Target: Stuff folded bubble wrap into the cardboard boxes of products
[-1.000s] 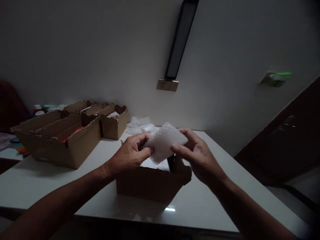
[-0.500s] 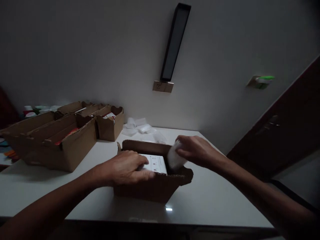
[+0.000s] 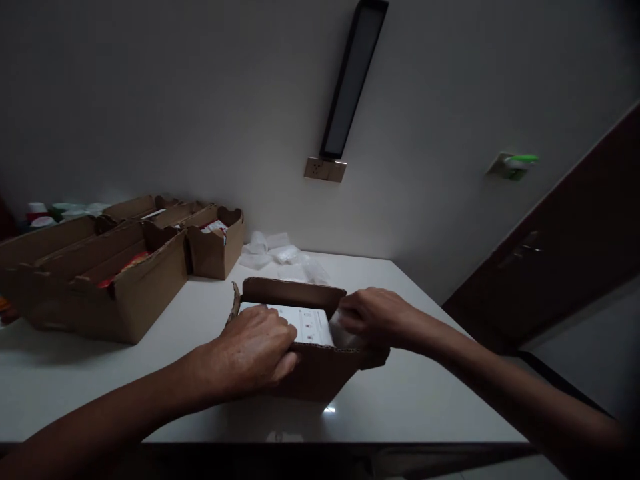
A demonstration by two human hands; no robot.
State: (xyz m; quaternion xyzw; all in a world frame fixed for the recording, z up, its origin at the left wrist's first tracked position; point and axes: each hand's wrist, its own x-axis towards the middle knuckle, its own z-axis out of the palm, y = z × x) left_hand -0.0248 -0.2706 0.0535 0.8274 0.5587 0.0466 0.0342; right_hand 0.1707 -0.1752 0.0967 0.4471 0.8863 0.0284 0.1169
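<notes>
Working in dim light at a white table (image 3: 425,400), with larger open cartons (image 3: 125,300) ranged along its far left, a person has both hands in a small cardboard box (image 3: 320,377) standing near the front edge. The left hand (image 3: 255,353) is clamped over the box's near wall, fingers curled inside onto a white printed card (image 3: 310,323) that lies flat within. The right hand (image 3: 375,317) bears down on a wad of white padding (image 3: 344,333) wedged at the box's right end, beside the card; whether it pinches the wad or merely presses cannot be told. The risks look modest: the light box could skid toward the table edge under uneven pressure, its right flap could buckle, the card could crease under the left fingers, and the springy padding may pop back out once freed.
</notes>
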